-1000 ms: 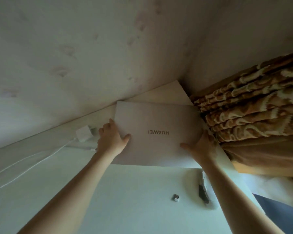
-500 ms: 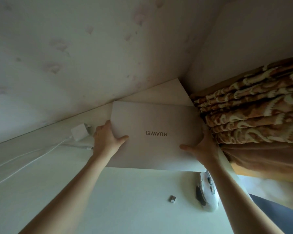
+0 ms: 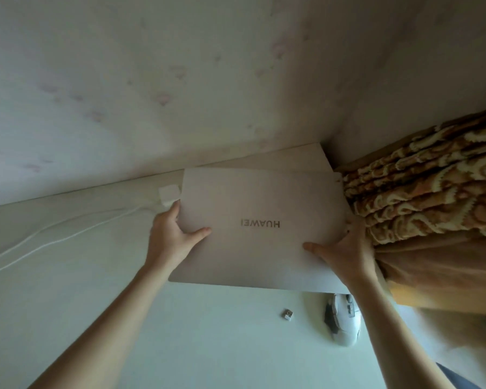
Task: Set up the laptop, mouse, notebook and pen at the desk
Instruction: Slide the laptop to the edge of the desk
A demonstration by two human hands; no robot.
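A closed silver laptop (image 3: 260, 203) with its logo facing me upside down lies at the far right of the white desk (image 3: 180, 332). My left hand (image 3: 174, 237) grips its left edge, thumb on the lid. My right hand (image 3: 345, 254) grips its right edge, thumb on the lid. A white mouse (image 3: 343, 321) with dark side panels sits on the desk just in front of the laptop's near right corner, partly behind my right forearm. I see no notebook or pen.
A small USB dongle (image 3: 287, 314) lies left of the mouse. A white charger block (image 3: 169, 193) with its cable (image 3: 68, 234) rests by the wall, touching the laptop's far left corner. A patterned brown curtain (image 3: 432, 192) hangs right of the desk. The wall is just behind.
Both hands have drawn the laptop slightly toward me and to the left. More of the mouse shows below its near edge.
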